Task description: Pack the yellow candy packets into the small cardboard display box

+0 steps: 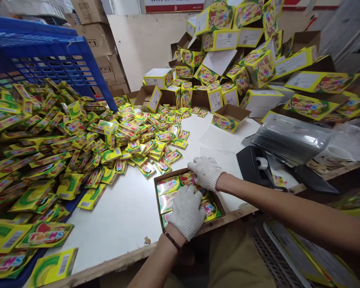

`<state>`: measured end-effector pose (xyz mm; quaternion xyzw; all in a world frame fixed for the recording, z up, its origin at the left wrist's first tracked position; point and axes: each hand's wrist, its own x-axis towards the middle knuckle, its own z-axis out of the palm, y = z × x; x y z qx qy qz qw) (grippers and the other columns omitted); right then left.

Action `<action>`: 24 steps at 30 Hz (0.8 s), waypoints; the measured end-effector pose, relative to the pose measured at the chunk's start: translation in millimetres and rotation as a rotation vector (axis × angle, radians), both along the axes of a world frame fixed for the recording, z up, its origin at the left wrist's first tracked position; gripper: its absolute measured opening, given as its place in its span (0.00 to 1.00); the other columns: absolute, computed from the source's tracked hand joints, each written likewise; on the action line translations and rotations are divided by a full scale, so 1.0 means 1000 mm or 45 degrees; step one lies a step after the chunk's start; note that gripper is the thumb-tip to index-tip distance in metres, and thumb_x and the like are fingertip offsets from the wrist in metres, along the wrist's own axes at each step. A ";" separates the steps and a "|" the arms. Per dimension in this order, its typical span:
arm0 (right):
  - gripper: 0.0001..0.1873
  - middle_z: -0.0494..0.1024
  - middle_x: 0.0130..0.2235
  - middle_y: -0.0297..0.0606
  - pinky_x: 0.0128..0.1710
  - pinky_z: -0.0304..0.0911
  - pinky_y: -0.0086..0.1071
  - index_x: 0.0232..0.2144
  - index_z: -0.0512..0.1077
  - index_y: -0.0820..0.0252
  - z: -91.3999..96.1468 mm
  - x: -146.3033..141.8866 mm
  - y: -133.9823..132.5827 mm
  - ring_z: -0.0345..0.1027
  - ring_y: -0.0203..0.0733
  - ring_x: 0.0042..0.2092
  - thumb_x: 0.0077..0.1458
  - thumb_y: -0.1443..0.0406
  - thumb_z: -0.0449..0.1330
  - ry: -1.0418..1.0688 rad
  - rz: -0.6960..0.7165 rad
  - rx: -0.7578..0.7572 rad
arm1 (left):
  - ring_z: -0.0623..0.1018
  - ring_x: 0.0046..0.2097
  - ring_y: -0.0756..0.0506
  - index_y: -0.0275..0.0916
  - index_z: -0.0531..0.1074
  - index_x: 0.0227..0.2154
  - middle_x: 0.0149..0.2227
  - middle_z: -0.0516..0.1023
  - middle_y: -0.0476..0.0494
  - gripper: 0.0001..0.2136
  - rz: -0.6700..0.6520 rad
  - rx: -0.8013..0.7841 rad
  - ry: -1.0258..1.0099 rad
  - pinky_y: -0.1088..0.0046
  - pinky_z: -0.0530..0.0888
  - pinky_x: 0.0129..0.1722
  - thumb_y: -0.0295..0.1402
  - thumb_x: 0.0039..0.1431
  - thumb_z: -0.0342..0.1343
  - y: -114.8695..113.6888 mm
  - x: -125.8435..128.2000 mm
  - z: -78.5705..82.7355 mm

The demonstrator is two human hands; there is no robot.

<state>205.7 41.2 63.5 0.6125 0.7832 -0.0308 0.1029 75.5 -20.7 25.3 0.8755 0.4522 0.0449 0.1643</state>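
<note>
A small brown cardboard tray (157, 185) sits at the near edge of the white table, filled with yellow-green candy packets (168, 185) laid flat. My left hand (186, 212), in a white knit glove, presses palm-down on the packets at the tray's near side. My right hand (206, 172), also gloved, rests on the packets at the tray's far right corner, fingers curled over them. A large heap of the same loose packets (78, 136) spreads over the table's left and middle.
A blue plastic crate (48, 60) stands at the back left. Open yellow printed cartons (252, 64) pile up at the back right. A black tape dispenser (255, 166) and clear plastic sheets (291, 138) lie to the right. Bare table shows near the front left (120, 216).
</note>
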 end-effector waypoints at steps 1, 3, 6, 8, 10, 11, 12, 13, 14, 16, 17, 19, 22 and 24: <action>0.17 0.75 0.46 0.49 0.43 0.59 0.45 0.47 0.71 0.58 -0.002 -0.001 -0.002 0.67 0.57 0.48 0.54 0.63 0.59 0.019 0.003 0.018 | 0.70 0.51 0.38 0.38 0.73 0.42 0.47 0.73 0.40 0.11 0.002 -0.010 0.000 0.59 0.69 0.52 0.34 0.57 0.53 0.000 0.000 0.000; 0.17 0.77 0.44 0.47 0.43 0.60 0.44 0.48 0.70 0.58 -0.004 -0.002 -0.006 0.68 0.55 0.47 0.55 0.64 0.57 0.038 0.041 0.029 | 0.70 0.52 0.37 0.38 0.73 0.45 0.48 0.73 0.39 0.14 0.001 -0.021 0.003 0.57 0.68 0.53 0.34 0.57 0.53 0.000 0.000 0.000; 0.17 0.78 0.44 0.46 0.40 0.61 0.38 0.49 0.70 0.58 0.002 -0.004 -0.004 0.72 0.52 0.45 0.57 0.66 0.55 0.062 0.006 -0.070 | 0.70 0.52 0.37 0.37 0.73 0.45 0.48 0.73 0.38 0.13 -0.025 -0.005 0.015 0.57 0.68 0.54 0.33 0.58 0.52 -0.002 0.001 0.000; 0.17 0.78 0.45 0.48 0.37 0.61 0.35 0.49 0.71 0.57 0.010 -0.005 0.003 0.73 0.51 0.44 0.58 0.67 0.54 0.075 -0.091 -0.167 | 0.71 0.51 0.38 0.37 0.74 0.41 0.46 0.74 0.38 0.11 -0.040 0.021 0.048 0.58 0.69 0.53 0.34 0.59 0.51 -0.003 0.001 -0.001; 0.17 0.78 0.46 0.49 0.37 0.62 0.34 0.50 0.73 0.57 0.015 -0.009 0.009 0.73 0.52 0.46 0.59 0.68 0.54 0.069 -0.132 -0.237 | 0.72 0.49 0.38 0.37 0.75 0.38 0.44 0.75 0.39 0.10 -0.039 0.043 0.075 0.58 0.69 0.51 0.34 0.60 0.50 -0.004 0.000 -0.002; 0.17 0.78 0.46 0.50 0.38 0.63 0.34 0.50 0.73 0.57 0.017 -0.011 0.012 0.73 0.53 0.47 0.59 0.68 0.55 0.062 -0.124 -0.260 | 0.73 0.48 0.38 0.37 0.75 0.38 0.43 0.75 0.39 0.11 -0.038 0.050 0.081 0.59 0.70 0.50 0.35 0.60 0.50 -0.004 0.000 -0.003; 0.17 0.78 0.47 0.51 0.39 0.64 0.35 0.50 0.74 0.58 0.017 -0.013 0.012 0.73 0.53 0.47 0.59 0.69 0.55 0.057 -0.105 -0.274 | 0.73 0.48 0.38 0.37 0.75 0.38 0.43 0.75 0.39 0.11 -0.039 0.050 0.083 0.58 0.70 0.49 0.36 0.60 0.50 -0.003 0.000 -0.003; 0.17 0.77 0.47 0.52 0.40 0.65 0.35 0.50 0.74 0.58 0.015 -0.014 0.012 0.74 0.53 0.47 0.58 0.69 0.56 0.052 -0.083 -0.282 | 0.73 0.48 0.38 0.37 0.75 0.38 0.43 0.75 0.39 0.11 -0.042 0.044 0.084 0.58 0.70 0.49 0.36 0.61 0.50 -0.003 0.000 -0.003; 0.17 0.77 0.47 0.53 0.41 0.66 0.36 0.50 0.74 0.59 0.013 -0.016 0.011 0.74 0.54 0.47 0.58 0.70 0.57 0.047 -0.061 -0.275 | 0.73 0.49 0.38 0.37 0.75 0.39 0.44 0.75 0.39 0.11 -0.047 0.033 0.083 0.58 0.70 0.49 0.36 0.61 0.50 -0.003 0.000 -0.003; 0.17 0.76 0.47 0.55 0.40 0.67 0.37 0.49 0.75 0.60 0.008 -0.016 0.007 0.74 0.55 0.46 0.57 0.70 0.58 0.040 -0.013 -0.245 | 0.73 0.50 0.37 0.37 0.75 0.40 0.46 0.75 0.38 0.12 -0.055 0.006 0.085 0.57 0.70 0.51 0.36 0.60 0.50 -0.003 0.000 -0.002; 0.17 0.76 0.47 0.55 0.40 0.68 0.38 0.49 0.75 0.60 0.007 -0.016 0.007 0.75 0.56 0.46 0.57 0.70 0.59 0.038 0.011 -0.241 | 0.73 0.51 0.37 0.37 0.75 0.41 0.47 0.75 0.38 0.12 -0.056 -0.002 0.090 0.57 0.69 0.51 0.36 0.60 0.51 -0.003 0.000 -0.001; 0.18 0.77 0.47 0.55 0.41 0.69 0.38 0.48 0.75 0.60 0.006 -0.015 0.009 0.75 0.56 0.46 0.55 0.71 0.61 0.034 0.030 -0.260 | 0.73 0.51 0.37 0.37 0.75 0.40 0.47 0.75 0.38 0.12 -0.051 0.002 0.107 0.58 0.69 0.52 0.36 0.59 0.52 -0.003 0.001 -0.001; 0.19 0.78 0.47 0.53 0.43 0.69 0.37 0.49 0.76 0.58 0.008 -0.014 0.019 0.75 0.54 0.47 0.55 0.71 0.62 0.030 0.014 -0.306 | 0.73 0.50 0.38 0.37 0.75 0.39 0.45 0.76 0.38 0.11 -0.049 0.030 0.120 0.58 0.69 0.52 0.37 0.59 0.52 -0.003 0.001 0.000; 0.18 0.78 0.47 0.53 0.44 0.69 0.37 0.49 0.76 0.59 0.008 -0.016 0.023 0.75 0.53 0.47 0.56 0.71 0.60 0.020 0.009 -0.307 | 0.73 0.50 0.38 0.37 0.75 0.39 0.45 0.76 0.38 0.12 -0.055 0.034 0.118 0.58 0.70 0.51 0.37 0.60 0.52 -0.003 0.001 0.000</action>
